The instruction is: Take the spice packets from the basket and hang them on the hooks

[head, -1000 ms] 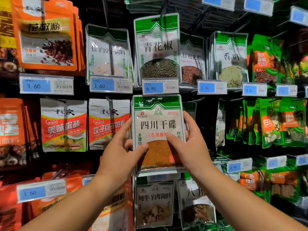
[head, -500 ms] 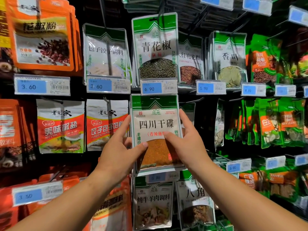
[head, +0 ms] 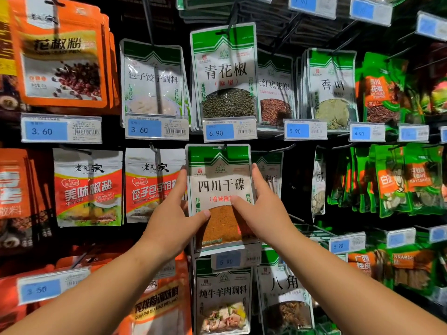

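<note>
Our fingers behind the spice packet (head: 219, 187) are hidden, and we cannot tell whether its top hole sits fully on the hook (head: 222, 148). The packet hangs directly below the 6.90 price tag (head: 229, 131), green-topped, with orange powder in its window. Our left hand (head: 169, 221) pinches its left edge, thumb on the front. Our right hand (head: 263, 213) pinches the right edge likewise, forefinger pointing up. Further below the 6.90 tag, a 5.90 tag (head: 227, 261) is blurred and partly covered by the packet. Left of the 6.90 tag hang orange packets (head: 60, 56). Right of it hang green packets (head: 396, 180), the outermost cut off at the frame edge. The wire rack (head: 312, 228) behind them is dark.
</note>
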### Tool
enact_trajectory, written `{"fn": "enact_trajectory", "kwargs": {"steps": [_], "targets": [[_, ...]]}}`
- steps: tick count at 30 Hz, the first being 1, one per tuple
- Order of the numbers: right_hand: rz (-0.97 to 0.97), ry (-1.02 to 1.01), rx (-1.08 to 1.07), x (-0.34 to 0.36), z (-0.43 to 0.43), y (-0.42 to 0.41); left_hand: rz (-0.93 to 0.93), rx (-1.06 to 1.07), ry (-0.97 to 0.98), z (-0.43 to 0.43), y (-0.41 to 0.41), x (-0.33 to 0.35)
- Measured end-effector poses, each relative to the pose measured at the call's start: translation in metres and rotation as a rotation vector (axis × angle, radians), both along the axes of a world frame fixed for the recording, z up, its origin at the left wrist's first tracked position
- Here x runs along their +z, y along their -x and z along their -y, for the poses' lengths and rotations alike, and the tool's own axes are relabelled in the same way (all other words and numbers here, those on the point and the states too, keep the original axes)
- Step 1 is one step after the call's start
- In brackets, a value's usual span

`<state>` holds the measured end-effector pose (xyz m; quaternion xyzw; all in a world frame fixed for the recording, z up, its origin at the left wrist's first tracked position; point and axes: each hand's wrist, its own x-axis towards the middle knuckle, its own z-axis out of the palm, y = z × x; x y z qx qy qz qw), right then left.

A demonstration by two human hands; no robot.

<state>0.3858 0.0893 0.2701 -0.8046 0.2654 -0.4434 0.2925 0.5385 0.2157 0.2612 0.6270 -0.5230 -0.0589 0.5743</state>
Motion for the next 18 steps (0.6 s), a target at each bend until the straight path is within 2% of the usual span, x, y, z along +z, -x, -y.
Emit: {"fn": "enact_trajectory", "kwargs": {"steps": [6,18], "targets": [[-0.117,0.091,-0.065,-0.004,0.013,-0.016,0.095,0.118,-0.083,0.015,-0.018,-0.001],[-0.247,0.100,-0.146,-0.006,0.053,-0.045,0.303,0.275,-0.232,0.051,-0.039,0.004]]}}
